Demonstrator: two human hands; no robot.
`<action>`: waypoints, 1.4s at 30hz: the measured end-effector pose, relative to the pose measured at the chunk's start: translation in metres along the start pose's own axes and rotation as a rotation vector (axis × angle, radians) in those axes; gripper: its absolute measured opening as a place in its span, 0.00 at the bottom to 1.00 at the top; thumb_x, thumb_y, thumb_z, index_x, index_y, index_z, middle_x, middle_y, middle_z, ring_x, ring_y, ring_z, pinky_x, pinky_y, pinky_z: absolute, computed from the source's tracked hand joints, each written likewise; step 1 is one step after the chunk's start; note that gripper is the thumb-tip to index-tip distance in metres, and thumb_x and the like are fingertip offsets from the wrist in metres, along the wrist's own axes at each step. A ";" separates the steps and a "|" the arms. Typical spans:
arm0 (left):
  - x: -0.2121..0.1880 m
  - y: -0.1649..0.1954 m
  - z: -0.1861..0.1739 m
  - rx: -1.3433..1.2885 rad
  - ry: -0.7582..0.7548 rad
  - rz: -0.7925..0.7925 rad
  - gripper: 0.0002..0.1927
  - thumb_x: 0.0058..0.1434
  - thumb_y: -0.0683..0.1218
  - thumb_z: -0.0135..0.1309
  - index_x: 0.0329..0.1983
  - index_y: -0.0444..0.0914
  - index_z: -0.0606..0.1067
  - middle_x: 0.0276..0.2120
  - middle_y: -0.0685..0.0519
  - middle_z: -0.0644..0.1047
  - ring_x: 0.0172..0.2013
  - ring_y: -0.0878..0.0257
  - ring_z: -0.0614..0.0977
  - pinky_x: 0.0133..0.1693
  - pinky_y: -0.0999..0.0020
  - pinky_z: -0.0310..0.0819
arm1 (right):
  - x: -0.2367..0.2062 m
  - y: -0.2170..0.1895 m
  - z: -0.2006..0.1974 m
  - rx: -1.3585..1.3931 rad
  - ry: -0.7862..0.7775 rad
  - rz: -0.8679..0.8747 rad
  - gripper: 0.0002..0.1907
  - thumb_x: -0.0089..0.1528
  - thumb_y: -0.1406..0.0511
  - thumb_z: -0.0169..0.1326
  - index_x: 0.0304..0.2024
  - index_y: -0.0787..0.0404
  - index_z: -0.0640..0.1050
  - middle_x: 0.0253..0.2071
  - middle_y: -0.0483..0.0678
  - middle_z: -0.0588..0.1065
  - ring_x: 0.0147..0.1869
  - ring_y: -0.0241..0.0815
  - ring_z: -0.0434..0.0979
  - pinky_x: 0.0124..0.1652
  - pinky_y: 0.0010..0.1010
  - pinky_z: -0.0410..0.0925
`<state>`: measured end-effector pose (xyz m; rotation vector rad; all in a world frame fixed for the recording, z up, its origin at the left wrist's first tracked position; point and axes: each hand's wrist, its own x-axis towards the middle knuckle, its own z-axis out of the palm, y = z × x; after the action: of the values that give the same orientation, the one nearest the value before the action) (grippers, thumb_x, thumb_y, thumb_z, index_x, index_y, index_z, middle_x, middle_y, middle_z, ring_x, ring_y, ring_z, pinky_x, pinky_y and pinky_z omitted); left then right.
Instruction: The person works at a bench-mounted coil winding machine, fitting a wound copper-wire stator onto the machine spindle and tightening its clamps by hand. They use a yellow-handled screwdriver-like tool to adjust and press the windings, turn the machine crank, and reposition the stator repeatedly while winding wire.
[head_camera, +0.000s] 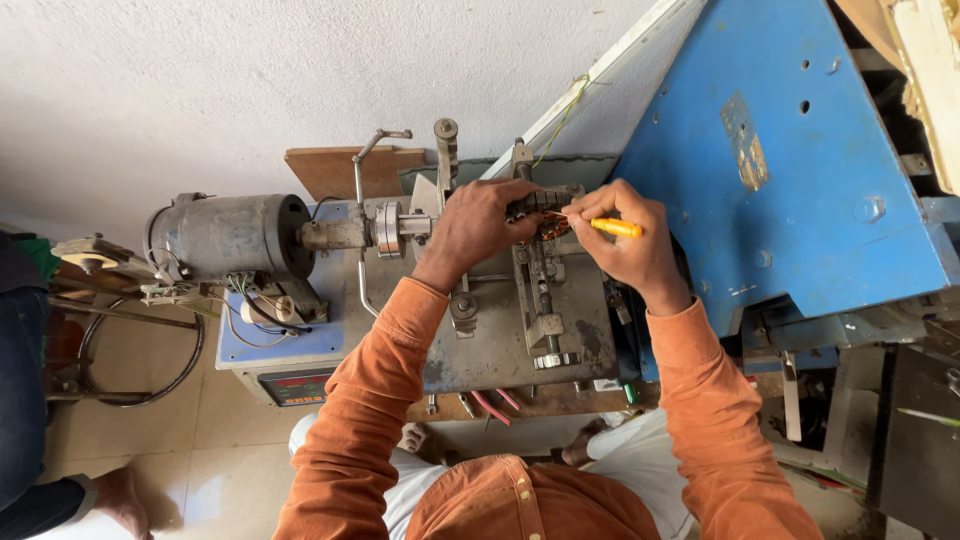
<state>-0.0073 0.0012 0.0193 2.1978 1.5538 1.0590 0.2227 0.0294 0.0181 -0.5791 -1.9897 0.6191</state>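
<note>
Dark slotted part (540, 203) half hidden by hands, yellow tool's tip (572, 216) hidden, blue frame (800, 150) cut off

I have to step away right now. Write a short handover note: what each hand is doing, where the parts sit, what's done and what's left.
Left hand: gripping the dark slotted core mounted on the winding machine, steadying it from above.
Right hand: holding a yellow tool, tip pointed at the copper windings just under the core.
Motor sits at the left, its shaft in line with the core.
Done: core mounted, copper wire already in it.
Left: cannot tell how many slots remain; check before turning.
</note>
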 end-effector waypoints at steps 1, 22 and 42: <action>0.000 0.000 0.000 0.000 -0.019 -0.021 0.18 0.55 0.50 0.67 0.47 0.40 0.83 0.33 0.48 0.84 0.27 0.54 0.85 0.32 0.60 0.79 | 0.001 -0.001 -0.002 0.001 -0.019 0.040 0.12 0.65 0.71 0.63 0.35 0.64 0.71 0.40 0.53 0.82 0.46 0.39 0.85 0.44 0.28 0.76; 0.002 -0.005 -0.003 -0.043 -0.089 -0.061 0.20 0.57 0.51 0.64 0.50 0.38 0.82 0.40 0.47 0.85 0.34 0.52 0.86 0.39 0.58 0.80 | 0.018 -0.014 -0.013 0.019 -0.193 0.110 0.10 0.62 0.73 0.63 0.33 0.65 0.72 0.40 0.53 0.82 0.41 0.38 0.85 0.39 0.26 0.76; 0.002 0.000 -0.004 -0.040 -0.054 -0.028 0.19 0.54 0.47 0.64 0.49 0.40 0.82 0.39 0.49 0.84 0.32 0.53 0.86 0.37 0.60 0.80 | 0.001 -0.003 -0.009 -0.008 -0.158 -0.050 0.12 0.61 0.75 0.62 0.33 0.64 0.69 0.43 0.52 0.80 0.48 0.43 0.83 0.51 0.33 0.76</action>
<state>-0.0097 0.0020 0.0226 2.1537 1.5236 1.0053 0.2296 0.0291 0.0247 -0.4965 -2.1481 0.6438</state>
